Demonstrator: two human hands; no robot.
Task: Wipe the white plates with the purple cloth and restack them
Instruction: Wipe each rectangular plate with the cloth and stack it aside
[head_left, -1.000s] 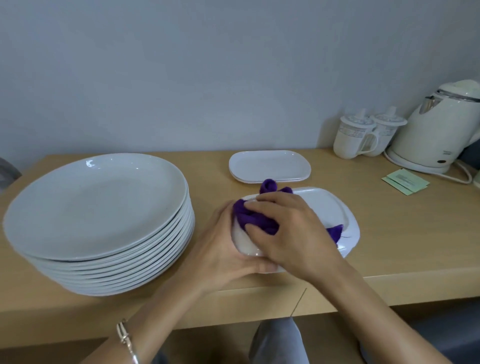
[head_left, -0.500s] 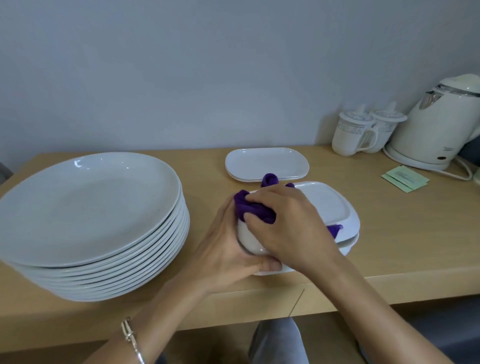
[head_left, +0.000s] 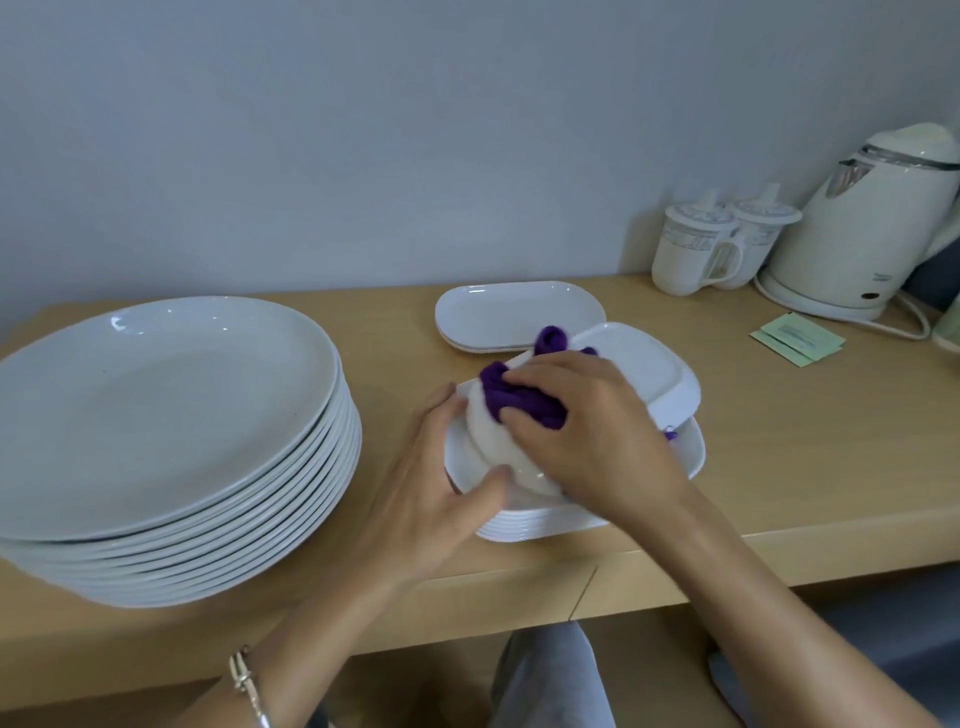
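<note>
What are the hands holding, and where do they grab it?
The left hand grips the tilted white plate by its near left edge. The right hand holds the bunched purple cloth, pressed onto that plate.

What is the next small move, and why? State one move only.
Probably sweep the purple cloth toward the far end of the held plate. The left hand grips that plate's near edge, tilted above the small stack. The right hand presses the bunched cloth on the near half only, while the far half lies bare.
</note>
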